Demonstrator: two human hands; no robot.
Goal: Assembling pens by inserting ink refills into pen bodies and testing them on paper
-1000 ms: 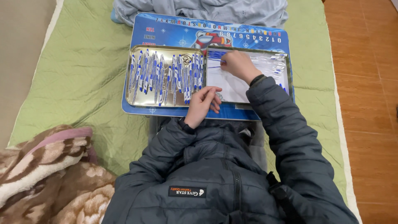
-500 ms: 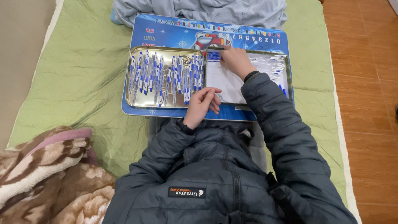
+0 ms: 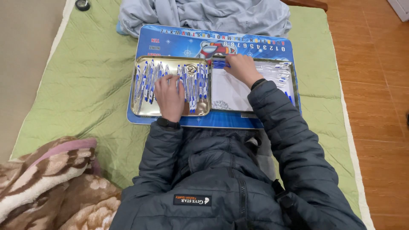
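A gold metal tray on the left of a blue lettered board holds several blue-and-white pens. My left hand lies flat inside this tray, fingers spread over the pens. Beside it on the right, a silver tray carries a white sheet, with more pens along its right side. My right hand is at that tray's top left corner, closed on a small bunch of blue pens.
The board rests on a green quilted mat. Grey cloth is bunched behind the board. A brown patterned blanket lies at the lower left. Wooden floor runs along the right. A small black round object sits at the mat's far corner.
My left hand has moved from the board's near edge between the trays leftward into the gold tray. My right hand has shifted slightly toward the silver tray's top left corner.
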